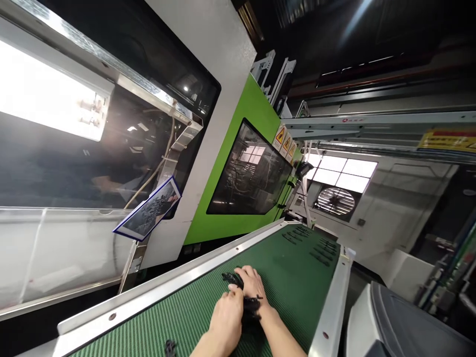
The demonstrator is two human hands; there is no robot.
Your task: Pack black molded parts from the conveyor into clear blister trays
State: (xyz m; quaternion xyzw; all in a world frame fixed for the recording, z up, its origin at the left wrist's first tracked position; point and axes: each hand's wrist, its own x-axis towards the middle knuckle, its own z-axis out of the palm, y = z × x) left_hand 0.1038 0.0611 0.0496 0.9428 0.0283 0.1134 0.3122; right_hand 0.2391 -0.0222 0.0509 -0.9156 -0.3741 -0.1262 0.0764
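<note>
Both of my hands meet over the green ribbed conveyor belt [159,312], close together at its near part. My left hand [227,313] is closed, its thumb by the fingers of the other hand, with a bunch of black plastic parts [252,305] against its inner side. Curled around black parts as well, my right hand [252,286] lies just beyond; their ends [231,278] stick out to the left of its fingers. The palms and part of the bunch are hidden. One loose black part [170,348] lies on the belt near the bottom edge.
Two rows of black parts [324,253] lie farther up the belt. Metal side rails [329,317] border it. A green and white machine [223,198] with dark windows stands left, with a small framed mirror [148,210] on a bracket. A grey-lidded bin [412,322] stands right.
</note>
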